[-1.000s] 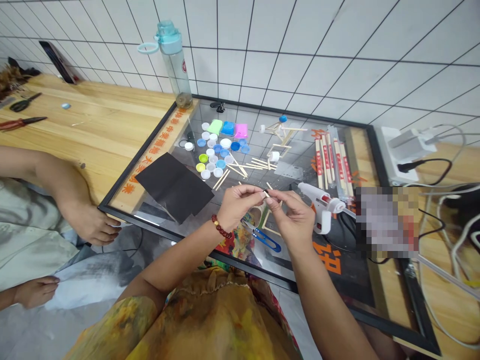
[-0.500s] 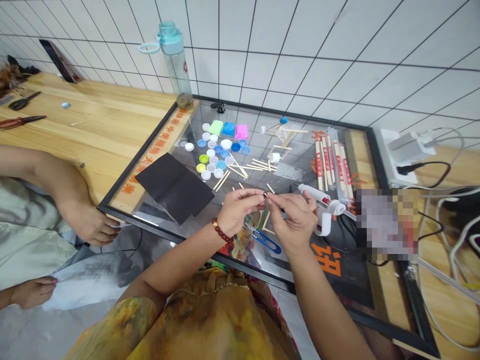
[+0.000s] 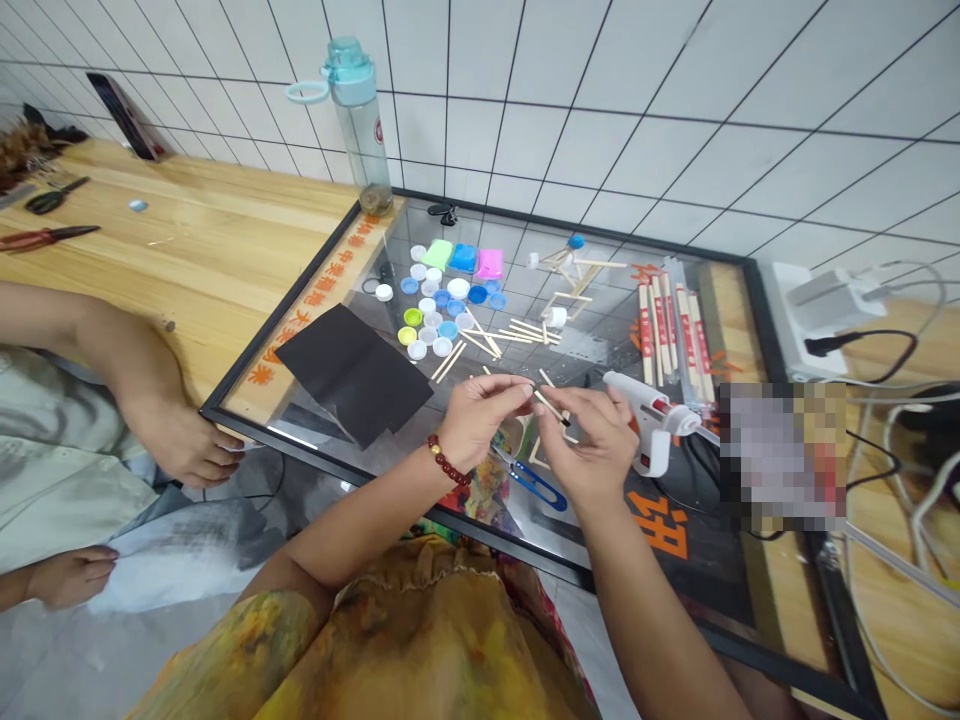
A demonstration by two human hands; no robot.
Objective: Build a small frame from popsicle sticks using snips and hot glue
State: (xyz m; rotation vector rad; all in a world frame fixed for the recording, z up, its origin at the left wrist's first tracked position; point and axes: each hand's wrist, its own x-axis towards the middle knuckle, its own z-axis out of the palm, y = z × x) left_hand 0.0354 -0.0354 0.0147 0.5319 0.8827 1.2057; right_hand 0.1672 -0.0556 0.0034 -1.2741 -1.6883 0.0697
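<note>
My left hand (image 3: 480,415) and my right hand (image 3: 592,440) meet above the glass-topped board (image 3: 600,350). Both pinch a thin wooden stick (image 3: 549,406) that runs slantwise between the fingertips. The left hand grips its upper end, the right its lower end. A red bead bracelet (image 3: 448,462) circles my left wrist. Blue thread snips (image 3: 534,480) lie on the glass just under my hands. A white glue gun (image 3: 651,418) rests right beside my right hand.
Coloured bottle caps (image 3: 439,310), loose sticks (image 3: 517,332), a stick frame (image 3: 570,270), wrapped chopsticks (image 3: 671,330) and a black sheet (image 3: 352,370) lie on the glass. A water bottle (image 3: 358,120) stands behind. Another person's arm (image 3: 142,380) rests at left. Cables and a power strip (image 3: 825,310) crowd the right.
My hands have shifted a little right and drawn slightly apart. The stick now shows longer and tilted between them, with the right hand lower on it.
</note>
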